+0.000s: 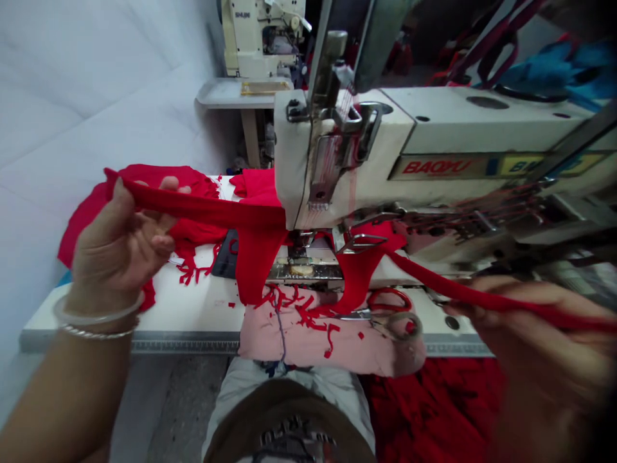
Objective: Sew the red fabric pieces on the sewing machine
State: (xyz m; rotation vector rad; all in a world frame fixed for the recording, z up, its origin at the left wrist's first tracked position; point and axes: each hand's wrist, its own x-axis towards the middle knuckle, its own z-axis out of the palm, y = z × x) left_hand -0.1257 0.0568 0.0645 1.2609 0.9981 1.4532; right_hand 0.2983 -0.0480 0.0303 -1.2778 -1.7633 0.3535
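Stretching a red fabric strip (193,209) taut above the counter (183,341), the left hand (118,247) pinches it between thumb and fingers past the counter's left end. The blurred right hand (535,334) clamps the far side beyond the right end. The head view shows it passing under the sewing machine (434,138) head; even tension from both hands helps it lie flat there.

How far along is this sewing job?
Some cutting looks done: red scraps lie on a pink cloth. In hand: the left hand and right hand stretch a red fabric strip past the Baoyu sewing machine at its needle area. Possibly still left: a red fabric heap below the table, though its state is unclear.
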